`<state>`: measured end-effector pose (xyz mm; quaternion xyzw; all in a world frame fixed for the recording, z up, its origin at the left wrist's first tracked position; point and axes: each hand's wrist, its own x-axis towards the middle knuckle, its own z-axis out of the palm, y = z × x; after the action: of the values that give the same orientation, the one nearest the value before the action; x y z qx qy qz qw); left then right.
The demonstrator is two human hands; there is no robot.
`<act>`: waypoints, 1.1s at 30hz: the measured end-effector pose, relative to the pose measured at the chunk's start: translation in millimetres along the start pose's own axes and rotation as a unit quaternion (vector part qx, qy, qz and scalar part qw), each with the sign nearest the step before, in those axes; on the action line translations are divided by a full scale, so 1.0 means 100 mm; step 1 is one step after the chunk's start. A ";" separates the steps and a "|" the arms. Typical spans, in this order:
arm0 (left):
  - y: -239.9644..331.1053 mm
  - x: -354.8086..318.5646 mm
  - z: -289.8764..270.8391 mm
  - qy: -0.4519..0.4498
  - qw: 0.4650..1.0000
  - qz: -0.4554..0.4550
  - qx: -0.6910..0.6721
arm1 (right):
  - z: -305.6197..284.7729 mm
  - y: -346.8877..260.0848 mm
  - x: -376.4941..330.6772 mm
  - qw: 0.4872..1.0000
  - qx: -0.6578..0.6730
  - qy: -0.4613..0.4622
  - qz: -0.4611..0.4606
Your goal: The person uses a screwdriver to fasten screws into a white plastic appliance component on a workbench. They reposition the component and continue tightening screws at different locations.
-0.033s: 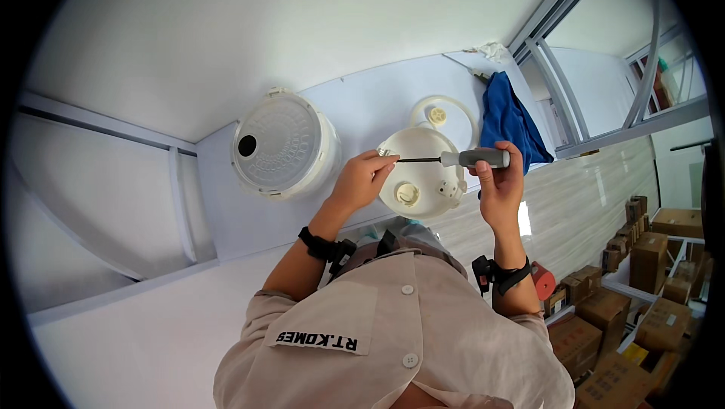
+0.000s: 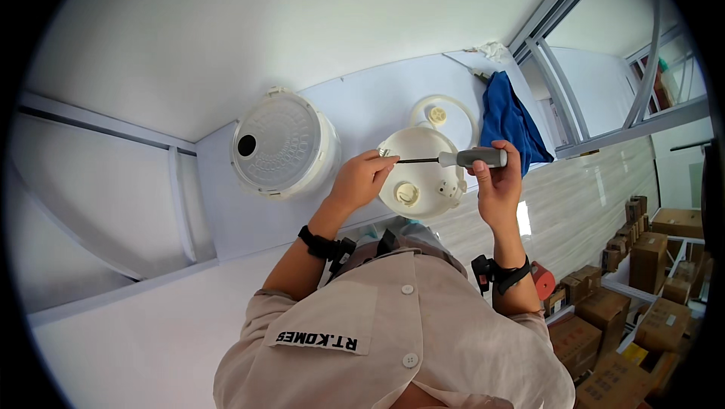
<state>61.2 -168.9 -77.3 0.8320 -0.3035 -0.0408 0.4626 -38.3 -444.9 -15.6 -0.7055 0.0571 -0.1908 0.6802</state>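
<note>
My right hand (image 2: 500, 182) is wrapped around the grey handle of a screwdriver (image 2: 482, 158), held level with its dark shaft pointing left. At the shaft's tip, my left hand (image 2: 361, 180) has its fingers pinched together. A small shiny part (image 2: 384, 153) shows beside those fingertips, at the left rim of a round cream lid (image 2: 427, 182); what exactly the fingers grip is hidden. The lid lies under the screwdriver, with a round cap-like fitting (image 2: 407, 194) and a small holed piece (image 2: 448, 188) on its face.
Left on the white table (image 2: 362, 99) stands a round white tub (image 2: 279, 145) with a translucent top. Behind the lid lie a pale ring (image 2: 470, 111) and a small round cream part (image 2: 436, 115). A blue cloth (image 2: 512, 118) sits at right; cardboard boxes (image 2: 604, 307) stand beyond.
The screwdriver and my right hand have shifted very slightly left. Everything else looks the same.
</note>
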 end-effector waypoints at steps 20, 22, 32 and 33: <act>-0.11 0.10 0.12 -0.056 0.974 -0.085 0.203 | 0.55 -0.14 0.37 0.956 -0.263 -0.073 -0.103; -0.13 0.11 0.13 -0.055 0.975 -0.083 0.198 | 0.57 -0.18 0.40 0.956 -0.266 -0.078 -0.099; -0.23 0.09 0.13 -0.060 0.979 -0.083 0.179 | 0.64 -0.18 0.50 0.956 -0.268 -0.090 -0.085; -0.25 0.08 0.13 -0.063 0.979 -0.080 0.175 | 0.64 -0.18 0.50 0.955 -0.270 -0.091 -0.083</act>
<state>75.2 -173.6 -103.0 0.9174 -0.2668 -0.0767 0.2852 26.9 -400.8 11.3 -0.8795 -0.0144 -0.1589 0.4484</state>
